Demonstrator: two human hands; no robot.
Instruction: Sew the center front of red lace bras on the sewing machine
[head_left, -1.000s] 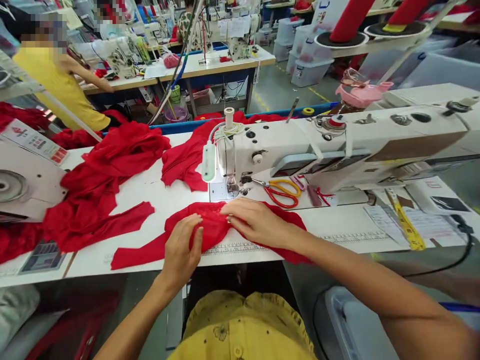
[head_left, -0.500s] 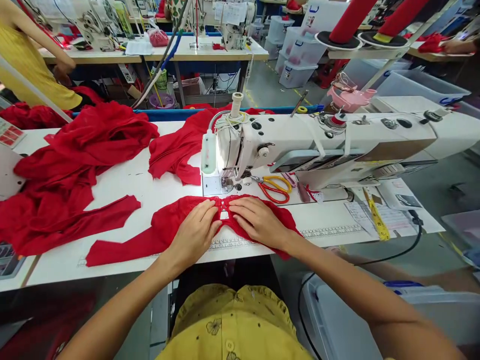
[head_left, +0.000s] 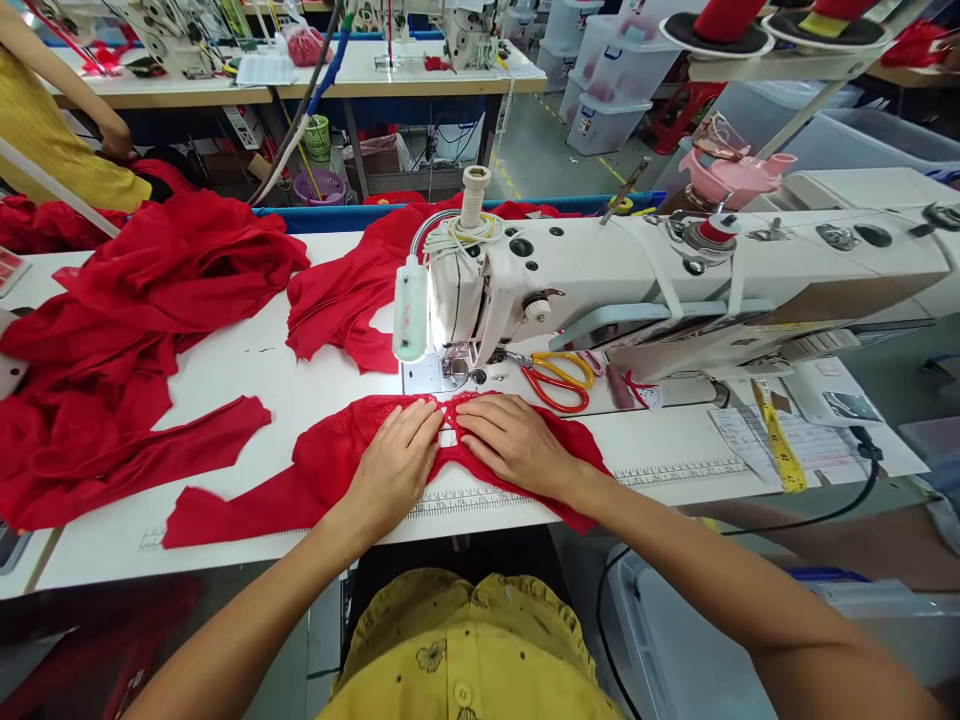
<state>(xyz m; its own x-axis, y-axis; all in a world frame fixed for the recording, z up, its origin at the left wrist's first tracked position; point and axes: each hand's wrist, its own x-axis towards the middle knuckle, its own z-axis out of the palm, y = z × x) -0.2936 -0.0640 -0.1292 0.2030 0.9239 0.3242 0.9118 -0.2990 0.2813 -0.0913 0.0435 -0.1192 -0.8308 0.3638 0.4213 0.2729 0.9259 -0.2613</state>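
A red lace-trimmed garment piece (head_left: pixel 330 455) lies spread along the table's front edge, with a small gap at its middle. My left hand (head_left: pixel 401 460) rests flat on it just left of that gap, fingers stretched out. On the other side of the gap, my right hand (head_left: pixel 514 440) lies on the cloth with its fingers extended and slightly spread. Right behind both hands are the needle and presser foot (head_left: pixel 456 368) of a white sewing machine (head_left: pixel 585 265); the cloth's top edge is in front of the foot, apart from it. Cloth under my palms is hidden.
Scissors with red and orange handles (head_left: pixel 559 380) lie beside the needle area. A large heap of red fabric (head_left: pixel 172 270) covers the left, and another red piece (head_left: pixel 345 290) lies behind the machine head. A ruler strip (head_left: pixel 480 503) runs along the front. A co-worker's arm (head_left: pixel 67 75) shows far left.
The camera view has shifted slightly, so the machine and table appear displaced. My hands stay almost in place on the red garment piece, which looks nearly the same.
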